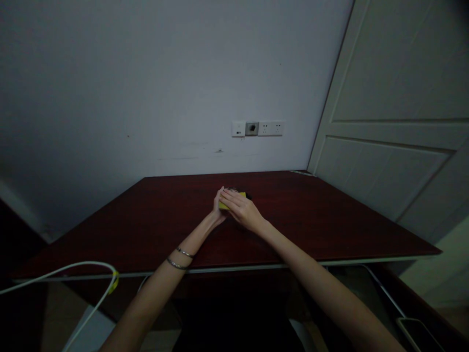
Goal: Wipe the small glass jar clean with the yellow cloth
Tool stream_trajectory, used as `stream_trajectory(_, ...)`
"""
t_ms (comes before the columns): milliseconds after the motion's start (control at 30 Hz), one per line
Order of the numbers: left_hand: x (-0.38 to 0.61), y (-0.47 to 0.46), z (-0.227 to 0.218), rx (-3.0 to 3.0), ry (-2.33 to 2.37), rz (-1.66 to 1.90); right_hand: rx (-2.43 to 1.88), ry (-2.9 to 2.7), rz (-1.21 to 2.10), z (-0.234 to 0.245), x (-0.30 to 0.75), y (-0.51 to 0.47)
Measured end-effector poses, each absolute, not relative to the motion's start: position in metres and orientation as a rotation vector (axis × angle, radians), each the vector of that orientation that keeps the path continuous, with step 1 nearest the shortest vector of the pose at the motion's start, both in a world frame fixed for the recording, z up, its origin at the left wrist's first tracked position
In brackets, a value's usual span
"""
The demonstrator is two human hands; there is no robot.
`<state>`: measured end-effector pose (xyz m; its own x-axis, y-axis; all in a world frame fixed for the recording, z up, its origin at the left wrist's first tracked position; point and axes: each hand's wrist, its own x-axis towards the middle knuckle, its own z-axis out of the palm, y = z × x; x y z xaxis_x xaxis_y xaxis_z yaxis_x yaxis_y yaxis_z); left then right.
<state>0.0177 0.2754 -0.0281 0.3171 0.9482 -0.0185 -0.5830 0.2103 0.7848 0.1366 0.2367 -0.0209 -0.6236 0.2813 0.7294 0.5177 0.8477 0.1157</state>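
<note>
Both forearms reach in over the near edge of the dark red counter. Hands meet about midway between its left and right edges, short of the far edge. Between them: a yellow block, mostly covered. Left hand cups its left side; right hand lies across the top, fingers together and slanting toward the left hand's fingertips. Grip of both is closed around the block. Yellow shows in two places: below the right fingers, and past them on the far right side. Cannot tell whether its underside touches the counter. Just beyond the right hand, a small dark item, too hidden to identify. Two bangles on the left wrist. White cable loops by the near left corner.
</note>
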Motion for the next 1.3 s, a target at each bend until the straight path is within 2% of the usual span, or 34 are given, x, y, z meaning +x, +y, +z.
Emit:
stream_trajectory(400, 0.017, 0.276, -0.032, 0.926, 0.61, 1.033, -0.821, -1.977, -0.294, -0.019, 0.147, 0.257)
stream_trajectory(1000, 0.021, 0.279, -0.032, 0.604, 0.44, 1.25, -0.678, -2.149, -0.492, -0.035, 0.133, 0.233)
stream_trajectory(1300, 0.018, 0.279, -0.031, 0.718, 0.585, 1.177, -0.742, -2.066, -0.396, -0.026, 0.138, 0.239)
